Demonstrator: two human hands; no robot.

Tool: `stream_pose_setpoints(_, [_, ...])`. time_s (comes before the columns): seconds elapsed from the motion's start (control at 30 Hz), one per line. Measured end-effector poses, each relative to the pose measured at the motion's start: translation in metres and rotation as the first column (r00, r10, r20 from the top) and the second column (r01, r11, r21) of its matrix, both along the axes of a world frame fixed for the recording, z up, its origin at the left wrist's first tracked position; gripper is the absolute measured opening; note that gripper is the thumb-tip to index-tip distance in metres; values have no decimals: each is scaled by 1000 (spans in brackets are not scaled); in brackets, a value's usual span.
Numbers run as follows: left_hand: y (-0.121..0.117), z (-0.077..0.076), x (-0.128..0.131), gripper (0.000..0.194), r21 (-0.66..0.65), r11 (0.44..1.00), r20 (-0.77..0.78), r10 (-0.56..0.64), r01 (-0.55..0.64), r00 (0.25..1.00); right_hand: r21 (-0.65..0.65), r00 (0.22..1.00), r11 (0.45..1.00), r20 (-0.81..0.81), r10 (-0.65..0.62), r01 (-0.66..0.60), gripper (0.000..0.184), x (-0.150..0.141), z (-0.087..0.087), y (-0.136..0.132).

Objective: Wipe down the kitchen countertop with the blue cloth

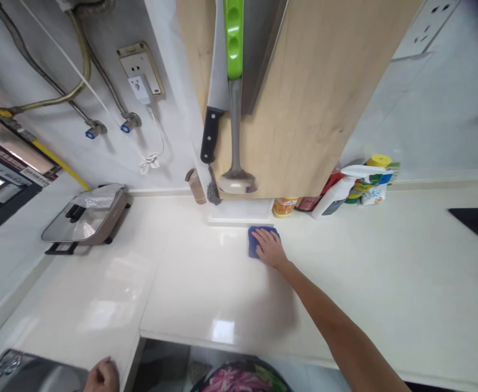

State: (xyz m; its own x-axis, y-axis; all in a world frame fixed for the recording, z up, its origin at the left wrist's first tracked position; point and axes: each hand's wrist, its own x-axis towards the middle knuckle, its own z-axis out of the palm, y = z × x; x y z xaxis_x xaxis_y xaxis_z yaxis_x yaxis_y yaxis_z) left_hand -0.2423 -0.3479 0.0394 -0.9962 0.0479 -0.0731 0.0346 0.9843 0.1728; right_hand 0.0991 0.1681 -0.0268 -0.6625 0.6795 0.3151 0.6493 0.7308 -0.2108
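Observation:
My right hand reaches across the white countertop and presses on a folded blue cloth, holding it against the surface with the fingers over its top. The cloth lies just in front of a white base under the wooden board. At the bottom left, my left hand rests on the counter beside the sink. Its fingers are curled in, nothing shows in them, and the picture's lower edge cuts it off.
A wooden board carries a knife, a cleaver and a green-handled ladle. Bottles, including a white spray bottle, line the wall. An electric pan stands left. A patterned round thing is below the front edge.

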Motion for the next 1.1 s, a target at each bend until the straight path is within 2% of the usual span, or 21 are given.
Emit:
stream_pose_setpoints(0.13, [5, 1, 5, 51, -14, 998, -9, 64, -64, 998, -1, 997, 997, 1, -80, 80, 56, -22, -2, -22])
stream_pose_setpoints(0.27, [13, 3, 10, 61, -45, 991, 10, 130, -130, 991, -32, 998, 998, -25, -58, 58, 56, -49, -1, -42])
stream_pose_setpoints(0.33, [22, 1, 12, 56, 26, 998, 22, 48, -48, 999, -39, 998, 999, -59, -35, 32, 58, -57, 0, -49])
stream_pose_setpoints(0.4, [38, -2, 13, 47, 119, 983, 36, -148, 142, 988, -35, 996, 999, -92, -14, 11, 59, -59, -1, -57])
stream_pose_setpoints(0.47, [62, -5, 14, 39, 177, 916, 42, -372, 360, 927, -30, 994, 999, -106, 8, -11, 60, -58, -2, -67])
stream_pose_setpoints(0.57, [109, -6, 12, 32, 231, 740, -5, -649, 632, 761, -24, 994, 998, -99, 53, -55, 62, -50, -2, -90])
stream_pose_setpoints(0.63, [141, -3, 7, 30, 234, 649, -37, -738, 723, 674, -20, 991, 995, -90, 98, -100, 63, -42, -1, -108])
stream_pose_setpoints(0.73, [182, 3, -8, 29, 233, 581, -51, -794, 780, 606, -33, 986, 987, -59, 158, -160, 63, -26, 4, -133])
stream_pose_setpoints(0.8, [202, 4, -19, 29, 226, 555, -40, -816, 801, 577, -55, 983, 981, -32, 182, -184, 62, -14, 9, -147])
stream_pose_setpoints(0.87, [215, 1, -27, 30, 235, 569, -2, -810, 788, 586, -81, 981, 977, -3, 196, -196, 62, 0, 13, -162])
stream_pose_setpoints(1.0, [226, -12, -32, 34, 261, 700, 14, -691, 665, 722, -135, 983, 977, 50, 175, -167, 63, 28, 19, -194])
stream_pose_setpoints(1.03, [226, -15, -31, 34, 266, 713, 1, -673, 649, 739, -144, 985, 978, 61, 162, -152, 63, 35, 20, -202])
stream_pose_setpoints(1.1, [227, -19, -29, 34, 283, 704, -25, -673, 651, 739, -162, 987, 980, 85, 135, -120, 63, 46, 22, -219])
